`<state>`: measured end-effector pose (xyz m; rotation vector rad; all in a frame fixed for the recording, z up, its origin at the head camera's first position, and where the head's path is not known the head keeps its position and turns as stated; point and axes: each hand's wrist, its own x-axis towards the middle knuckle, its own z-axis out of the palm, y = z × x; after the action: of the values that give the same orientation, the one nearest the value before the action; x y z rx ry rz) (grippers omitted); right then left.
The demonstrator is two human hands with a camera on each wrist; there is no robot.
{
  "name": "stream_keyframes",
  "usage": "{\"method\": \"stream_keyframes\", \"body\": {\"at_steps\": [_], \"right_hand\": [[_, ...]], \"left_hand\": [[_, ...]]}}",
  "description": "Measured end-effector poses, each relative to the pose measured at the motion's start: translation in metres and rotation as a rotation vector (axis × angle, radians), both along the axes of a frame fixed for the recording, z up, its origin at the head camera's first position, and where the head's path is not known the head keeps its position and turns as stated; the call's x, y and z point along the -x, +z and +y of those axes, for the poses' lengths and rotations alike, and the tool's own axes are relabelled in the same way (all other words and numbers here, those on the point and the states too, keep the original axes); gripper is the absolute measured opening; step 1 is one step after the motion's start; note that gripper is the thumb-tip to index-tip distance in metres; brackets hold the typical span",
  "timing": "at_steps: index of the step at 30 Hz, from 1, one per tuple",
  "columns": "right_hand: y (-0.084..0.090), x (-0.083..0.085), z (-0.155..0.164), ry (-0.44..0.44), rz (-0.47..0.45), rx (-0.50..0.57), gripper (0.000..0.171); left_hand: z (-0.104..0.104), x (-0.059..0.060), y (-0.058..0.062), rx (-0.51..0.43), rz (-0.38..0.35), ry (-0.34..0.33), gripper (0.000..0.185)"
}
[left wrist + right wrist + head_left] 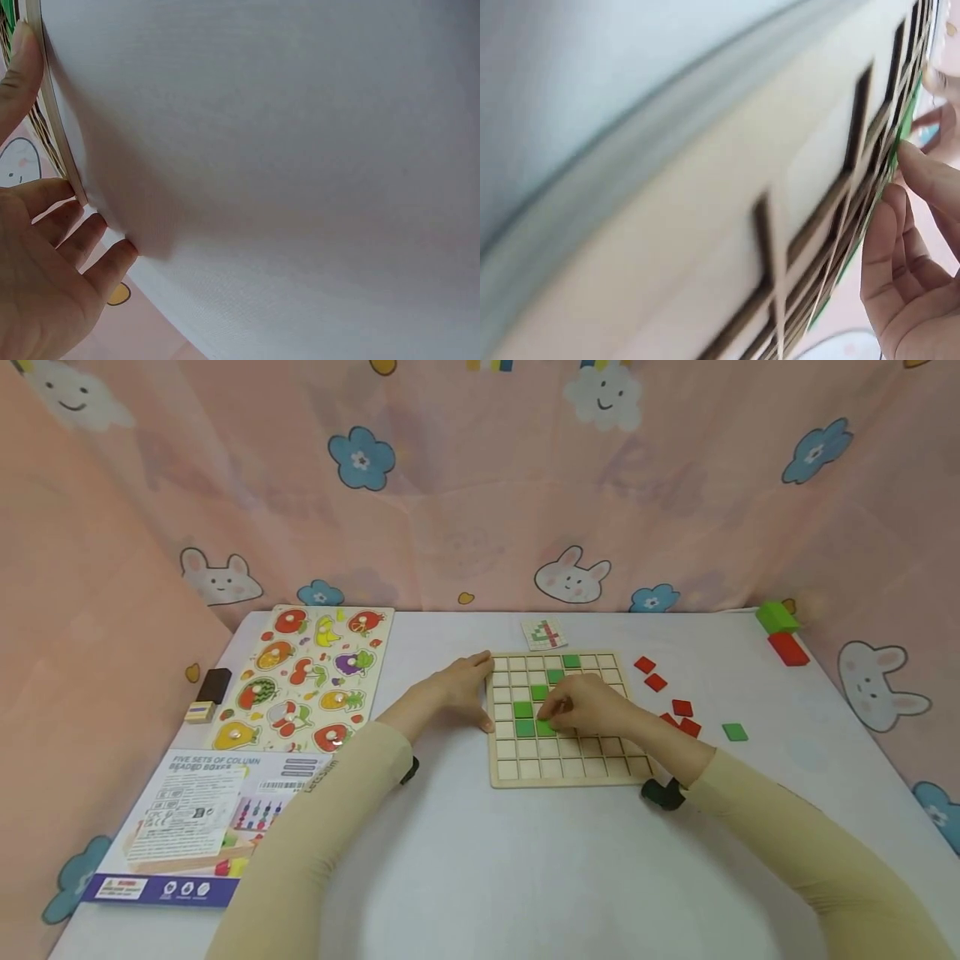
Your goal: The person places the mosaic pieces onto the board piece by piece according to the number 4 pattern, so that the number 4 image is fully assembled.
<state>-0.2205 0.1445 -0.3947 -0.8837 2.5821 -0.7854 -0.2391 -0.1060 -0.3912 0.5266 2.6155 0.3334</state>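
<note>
Against wide left hand, beneath right hand with pinched green tile: gridded board.

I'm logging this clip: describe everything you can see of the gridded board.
The gridded board is pale, apparently wooden, with a plain frame and thin raised strips dividing it into square cells. Six green tiles are visible in it, most running along a diagonal; many other cells look bare, and some are hidden. It lies flat on the white table surface. The left hand touches its left edge; the right hand is over it, fingers at a tile.
</note>
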Motion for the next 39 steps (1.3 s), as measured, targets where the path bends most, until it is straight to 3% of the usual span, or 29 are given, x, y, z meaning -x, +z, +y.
{"method": "stream_keyframes", "body": {"at_steps": [6,10,15,22,26,39], "right_hand": [[0.009,0.007,0.041,-0.081,-0.024,-0.025,0.02],[0.017,0.017,0.089,-0.175,-0.025,-0.083,0.023],[0.019,0.026,0.159,-0.292,-0.108,-0.158,0.029],[0.014,0.021,0.231,-0.216,-0.307,-0.174,0.036],[0.008,0.016,0.245,-0.2,-0.352,-0.171,0.042],[0.001,0.017,0.239,-0.219,-0.25,-0.282,0.028]], "left_hand": [[-0.001,0.0,0.002,-0.017,-0.011,-0.008,0.114],[-0.001,0.0,0.002,-0.02,-0.015,-0.004,0.114],[0.0,0.001,0.0,-0.019,-0.015,-0.001,0.113],[0.0,0.0,0.001,-0.016,-0.009,0.006,0.112],[0.0,0.0,0.002,-0.013,-0.009,0.008,0.112],[0.0,0.001,-0.002,-0.019,-0.009,0.007,0.114]]}}
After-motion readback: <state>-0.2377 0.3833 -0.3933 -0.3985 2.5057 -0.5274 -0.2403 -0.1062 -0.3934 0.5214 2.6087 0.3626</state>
